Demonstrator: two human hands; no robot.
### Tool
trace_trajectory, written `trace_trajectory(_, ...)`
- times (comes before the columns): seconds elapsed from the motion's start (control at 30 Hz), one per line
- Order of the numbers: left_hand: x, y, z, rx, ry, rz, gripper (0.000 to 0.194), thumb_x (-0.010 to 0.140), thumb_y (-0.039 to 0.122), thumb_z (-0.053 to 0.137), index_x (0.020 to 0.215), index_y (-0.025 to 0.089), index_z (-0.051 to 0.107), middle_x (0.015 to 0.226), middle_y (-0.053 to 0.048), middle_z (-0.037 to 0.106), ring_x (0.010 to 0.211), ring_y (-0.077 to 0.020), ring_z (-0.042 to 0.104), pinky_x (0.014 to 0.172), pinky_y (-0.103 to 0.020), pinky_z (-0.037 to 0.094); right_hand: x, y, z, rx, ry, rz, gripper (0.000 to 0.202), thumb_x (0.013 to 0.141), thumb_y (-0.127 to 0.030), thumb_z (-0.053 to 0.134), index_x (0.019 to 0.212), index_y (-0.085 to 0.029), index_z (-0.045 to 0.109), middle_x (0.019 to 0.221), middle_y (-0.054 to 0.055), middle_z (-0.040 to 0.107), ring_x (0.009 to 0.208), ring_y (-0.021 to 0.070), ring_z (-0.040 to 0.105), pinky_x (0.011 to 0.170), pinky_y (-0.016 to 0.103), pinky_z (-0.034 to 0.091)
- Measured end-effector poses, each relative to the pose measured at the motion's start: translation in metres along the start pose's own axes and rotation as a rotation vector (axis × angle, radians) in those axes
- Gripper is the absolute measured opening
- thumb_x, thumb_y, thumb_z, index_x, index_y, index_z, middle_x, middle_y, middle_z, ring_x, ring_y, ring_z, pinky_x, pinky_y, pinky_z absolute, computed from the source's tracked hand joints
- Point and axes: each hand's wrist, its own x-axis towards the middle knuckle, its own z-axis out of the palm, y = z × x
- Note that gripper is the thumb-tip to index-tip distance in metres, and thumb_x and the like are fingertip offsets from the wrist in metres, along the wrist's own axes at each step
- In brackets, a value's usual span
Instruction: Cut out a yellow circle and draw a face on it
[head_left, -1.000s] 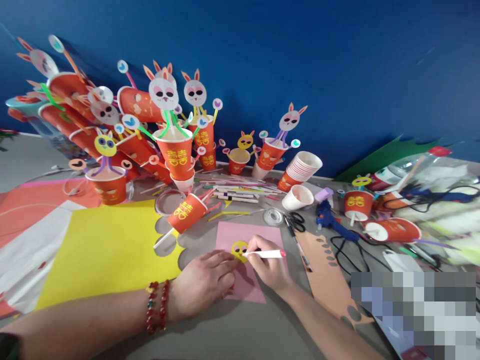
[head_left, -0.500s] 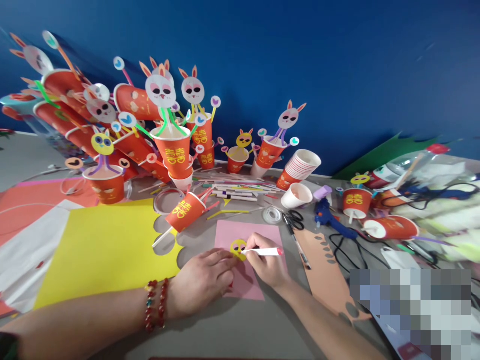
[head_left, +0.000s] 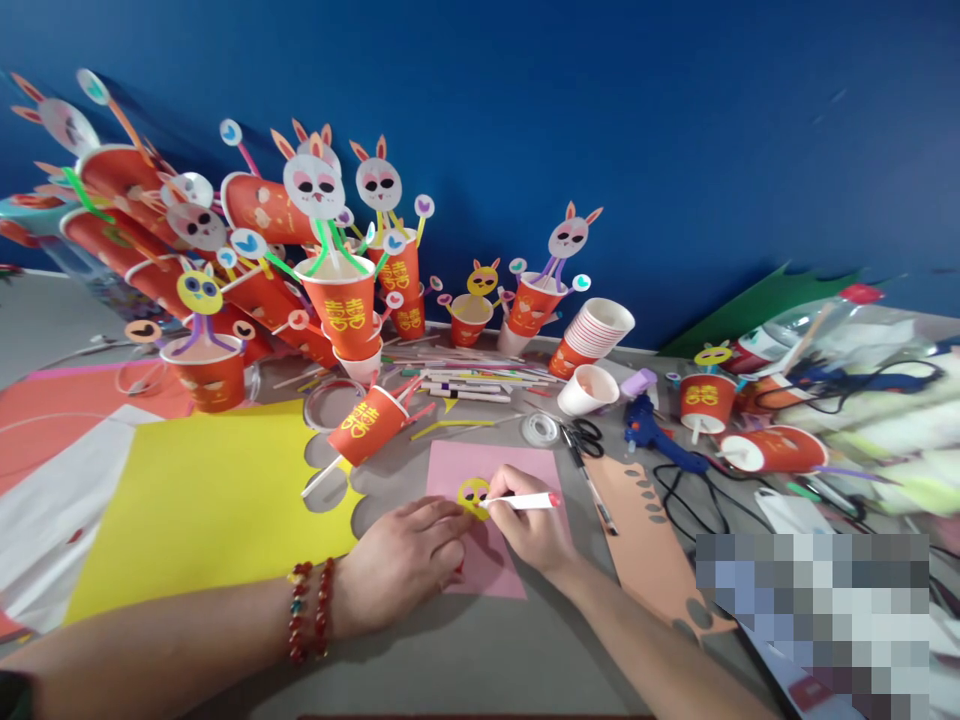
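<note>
A small yellow paper face (head_left: 472, 497) with pink and dark eyes lies on a pink sheet (head_left: 491, 460). My right hand (head_left: 534, 520) is closed around a white marker (head_left: 529, 501) with a red end, its tip at the right side of the face. Palm down, my left hand (head_left: 405, 560) rests partly on the pink sheet, its fingertips at the face's lower left edge. Something small and red, perhaps a marker cap, shows at the left thumb; whether the fingers grip it is unclear.
Red cups with paper rabbit heads (head_left: 341, 300) stand along the blue wall. A tipped red cup (head_left: 369, 425) and a yellow sheet (head_left: 202, 500) lie left. Right are black scissors (head_left: 586, 436), a blue glue gun (head_left: 660, 440), an orange sheet (head_left: 637, 540) and a stack of cups (head_left: 600, 328).
The whole view has shifted slightly. The marker tip stays at the yellow face, and both hands keep nearly the same pose.
</note>
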Motion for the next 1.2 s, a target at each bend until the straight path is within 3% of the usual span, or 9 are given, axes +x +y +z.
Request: trace_trajectory(1.2, 0.0009, 0.0023, 0.0003, 0.043, 0.001, -0.014, 0.016, 0.1, 0.024, 0.052, 0.096, 0.016, 0.064, 0.132, -0.009, 0.066, 0.121, -0.025, 0.061, 0.105, -0.04, 0.051, 0.0001, -0.0008, 0.0002, -0.027, 0.019, -0.007, 0.015, 0.083, -0.016, 0.048, 0.069, -0.022, 0.046, 0.063, -0.003, 0.053, 0.059, 0.0137, 0.049, 0.058, 0.025, 0.035)
